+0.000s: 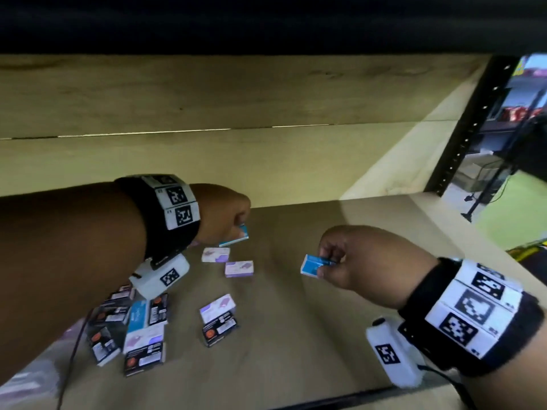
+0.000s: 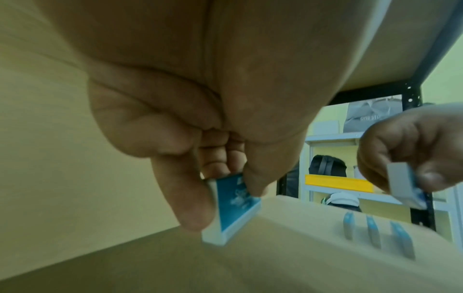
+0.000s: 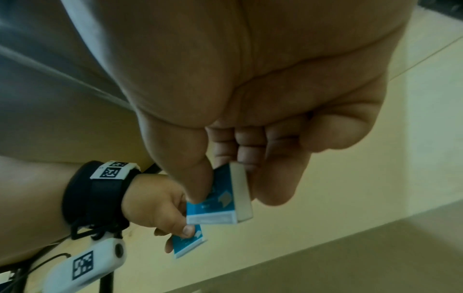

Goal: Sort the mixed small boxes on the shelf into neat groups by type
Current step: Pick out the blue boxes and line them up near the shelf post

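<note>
Both hands mid-carry, one blue box each. Left hand (image 1: 222,216) pinches a blue box (image 1: 236,233) thumb-and-fingers, just above the shelf (image 1: 310,321); right hand (image 1: 358,261) pinches another blue box (image 1: 313,264), also off the board. Next, probably: set them by the three standing blue boxes (image 2: 373,232) beyond the right hand. Purple boxes (image 1: 228,261) lie below the left hand, black ones (image 1: 220,328) nearer; path looks open.

Loose boxes (image 1: 130,327) lie heaped at the shelf's (image 1: 296,335) front left, two pairs just right of them. Three boxes (image 2: 373,232) stand upright in a row to the right.
</note>
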